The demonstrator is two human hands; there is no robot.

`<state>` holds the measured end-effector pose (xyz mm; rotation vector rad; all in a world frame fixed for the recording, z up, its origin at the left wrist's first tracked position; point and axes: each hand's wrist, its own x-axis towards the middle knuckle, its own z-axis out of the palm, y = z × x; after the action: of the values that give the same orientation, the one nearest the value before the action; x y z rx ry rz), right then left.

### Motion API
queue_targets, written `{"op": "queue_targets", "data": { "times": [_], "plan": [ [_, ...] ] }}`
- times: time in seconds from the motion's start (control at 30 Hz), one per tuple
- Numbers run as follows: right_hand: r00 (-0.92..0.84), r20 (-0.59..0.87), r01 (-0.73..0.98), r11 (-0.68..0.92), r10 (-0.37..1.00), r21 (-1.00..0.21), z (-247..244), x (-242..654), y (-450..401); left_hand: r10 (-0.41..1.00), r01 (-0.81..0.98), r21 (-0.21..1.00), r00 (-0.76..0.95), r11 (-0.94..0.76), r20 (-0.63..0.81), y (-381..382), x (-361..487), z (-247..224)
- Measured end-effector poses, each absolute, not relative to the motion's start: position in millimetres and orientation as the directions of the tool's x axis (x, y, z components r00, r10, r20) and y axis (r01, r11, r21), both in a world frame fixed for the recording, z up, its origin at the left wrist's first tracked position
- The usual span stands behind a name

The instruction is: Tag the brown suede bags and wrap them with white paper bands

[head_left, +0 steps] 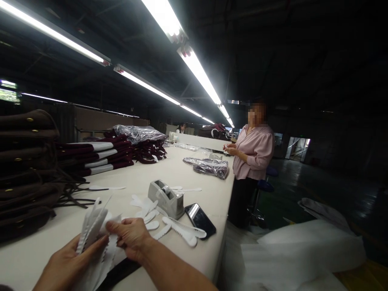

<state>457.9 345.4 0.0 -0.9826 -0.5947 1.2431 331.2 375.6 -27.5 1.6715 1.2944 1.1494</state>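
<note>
A bundle of thin white pieces with toothed edges [95, 230] stands fanned in my left hand [71, 258], its fingers wrapped round the lower part. My right hand [131, 237] pinches the right side of the same bundle between thumb and fingers. Under my right wrist lies a dark strip [121, 271]. Several loose white toothed pieces [182, 232] are scattered on the table just beyond my hands, around a grey tape dispenser [166, 199]. A black phone [200, 220] lies to the right of the dispenser.
Stacked dark brown items [27, 161] rise at the left, beside maroon items with white bands [100, 155]. Plastic-wrapped bundles [209, 166] lie farther along the white table [145, 171]. A person in a pink shirt [256, 151] stands at its right edge. White sheeting [303, 250] lies at the lower right.
</note>
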Motion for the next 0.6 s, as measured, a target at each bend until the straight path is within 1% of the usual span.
{"op": "queue_targets", "data": {
  "times": [0.03, 0.1, 0.2, 0.3, 0.47, 0.6],
  "plan": [
    [0.216, -0.122, -0.496, 0.001, 0.969, -0.868, 1, 458, 344, 0.977, 0.322, 0.923, 0.089, -0.212, 0.194, 372, 329, -22],
    [0.144, -0.111, -0.504, -0.024, 0.983, -0.863, 5, 459, 341, 0.991, 0.280, 0.954, 0.110, -0.108, 0.080, 368, 325, -10],
    [0.085, -0.100, -0.530, -0.040, 0.991, -0.847, 8, 460, 339, 0.996, 0.242, 0.970, 0.087, -0.018, -0.003, 362, 320, 4],
    [0.086, -0.084, -0.518, -0.027, 0.993, -0.855, 5, 461, 341, 0.997, 0.201, 0.980, 0.073, -0.003, -0.012, 356, 320, 7],
    [0.166, -0.071, -0.509, 0.023, 0.984, -0.860, 2, 459, 345, 0.992, 0.114, 0.993, 0.128, -0.036, 0.021, 362, 322, -8],
    [0.195, -0.087, -0.506, 0.024, 0.977, -0.862, 6, 458, 342, 0.993, 0.112, 0.992, 0.098, 0.052, -0.063, 373, 323, -18]
  ]
}}
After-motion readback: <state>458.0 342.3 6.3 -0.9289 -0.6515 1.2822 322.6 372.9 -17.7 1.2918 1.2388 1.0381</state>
